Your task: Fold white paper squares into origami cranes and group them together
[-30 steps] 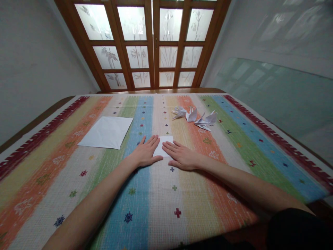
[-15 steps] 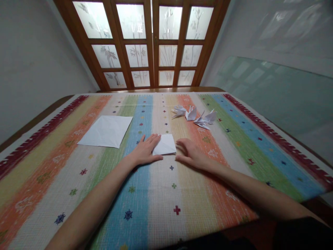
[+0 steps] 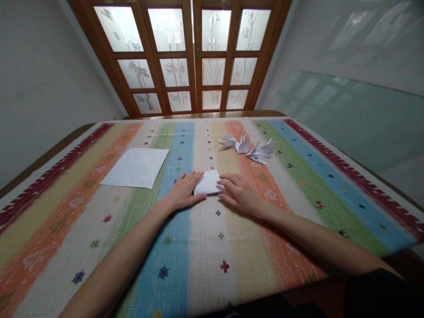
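Observation:
A small folded square of white paper [image 3: 208, 183] lies on the striped tablecloth between my hands. My left hand [image 3: 185, 190] rests flat on its left edge, fingers stretched over the top and thumb along the near side. At the right edge, my right hand [image 3: 239, 192] has its bent fingers and thumb on the paper, a raised layer of it between them. The fingertips partly cover that side, so the exact fold is hard to make out.
A larger white paper sheet [image 3: 135, 168] lies flat to the left. Several folded white paper cranes [image 3: 247, 147] stand close together at the back right. The striped tablecloth [image 3: 205, 265] covers the table, and wooden doors with glass panes [image 3: 179, 70] stand beyond.
My right hand has moved left onto the folded paper's right edge, and a layer there is now lifted. My left hand has stayed nearly in place.

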`<state>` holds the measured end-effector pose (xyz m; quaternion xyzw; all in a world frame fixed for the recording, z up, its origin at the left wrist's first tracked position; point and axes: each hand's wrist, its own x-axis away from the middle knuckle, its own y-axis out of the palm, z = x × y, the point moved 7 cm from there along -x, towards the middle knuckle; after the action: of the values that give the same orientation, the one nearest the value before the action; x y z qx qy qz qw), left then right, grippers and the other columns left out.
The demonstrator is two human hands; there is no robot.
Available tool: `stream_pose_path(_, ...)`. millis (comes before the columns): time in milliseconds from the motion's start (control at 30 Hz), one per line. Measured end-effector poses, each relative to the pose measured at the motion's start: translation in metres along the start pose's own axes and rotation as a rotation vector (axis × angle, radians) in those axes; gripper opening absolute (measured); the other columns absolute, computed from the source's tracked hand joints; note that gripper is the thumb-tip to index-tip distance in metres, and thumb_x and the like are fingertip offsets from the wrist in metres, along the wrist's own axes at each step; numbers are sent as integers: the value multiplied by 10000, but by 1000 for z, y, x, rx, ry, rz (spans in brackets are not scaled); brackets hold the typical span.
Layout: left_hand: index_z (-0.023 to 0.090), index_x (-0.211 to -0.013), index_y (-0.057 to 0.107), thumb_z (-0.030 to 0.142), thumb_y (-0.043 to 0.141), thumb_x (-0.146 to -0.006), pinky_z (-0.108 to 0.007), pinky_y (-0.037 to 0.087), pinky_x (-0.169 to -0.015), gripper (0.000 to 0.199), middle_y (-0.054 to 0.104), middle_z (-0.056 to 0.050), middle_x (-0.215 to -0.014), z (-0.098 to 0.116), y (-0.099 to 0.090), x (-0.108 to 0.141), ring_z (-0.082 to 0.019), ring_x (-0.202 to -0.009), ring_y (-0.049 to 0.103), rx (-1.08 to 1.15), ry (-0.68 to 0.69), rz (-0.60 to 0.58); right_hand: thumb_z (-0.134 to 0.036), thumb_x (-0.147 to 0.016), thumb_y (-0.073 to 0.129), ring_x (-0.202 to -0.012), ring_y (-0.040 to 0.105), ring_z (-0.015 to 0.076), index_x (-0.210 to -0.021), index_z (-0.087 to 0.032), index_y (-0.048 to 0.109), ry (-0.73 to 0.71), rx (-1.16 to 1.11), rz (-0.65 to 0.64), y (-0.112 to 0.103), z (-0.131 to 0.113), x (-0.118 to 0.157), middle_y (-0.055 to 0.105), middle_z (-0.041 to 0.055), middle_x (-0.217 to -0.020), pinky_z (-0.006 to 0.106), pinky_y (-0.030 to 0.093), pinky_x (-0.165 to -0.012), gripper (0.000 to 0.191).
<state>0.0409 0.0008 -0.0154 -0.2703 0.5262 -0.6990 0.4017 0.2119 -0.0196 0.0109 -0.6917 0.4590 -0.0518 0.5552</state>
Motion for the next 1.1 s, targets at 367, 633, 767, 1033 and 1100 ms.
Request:
stream_pose_path(367,176,-1365,461,616,631,-778,-511,293,-1120,753,492,-159,-1438,1,-3,8,-335,-1366,400,-52,148,26,-189,-970,441,-847,625,208,-880,-167,664,-139,153,-189,33,-6,-4,699,113,-889,341,464,-787,241)
stream_pose_path(633,196,-907,647,354,470,-953,-391,464,-912,241,706,-75,-1036,4,-11,9,-223,-1001,633,70,239,225,-179,-961,453,-833,612,193,-854,-141,644,-134,272,-122,30,-6,-2,690,108,-857,314,450,-776,222)
stream_pose_path(767,179,-778,633,322,525,-927,-350,467,-823,233,686,-64,-895,-3,-11,-5,-207,-873,610,80,61,262,-234,-949,506,-830,607,208,-833,-132,643,-70,286,-99,25,-5,-5,691,112,-866,320,442,-768,206)
stream_pose_path(1033,161,-846,646,333,538,-922,-370,433,-822,217,626,-90,-959,2,-7,-12,-237,-931,553,-148,-98,157,-185,-954,512,-912,618,208,-1082,-160,635,-238,377,-125,27,-14,1,703,97,-1037,346,418,-814,179)
stream_pose_path(1100,157,-878,647,342,505,-943,-376,425,-830,242,626,-98,-978,4,-7,-12,-245,-960,547,-192,-106,124,-160,-946,515,-948,626,207,-1088,-163,636,-300,363,-141,30,-16,4,706,87,-1075,343,428,-827,186)
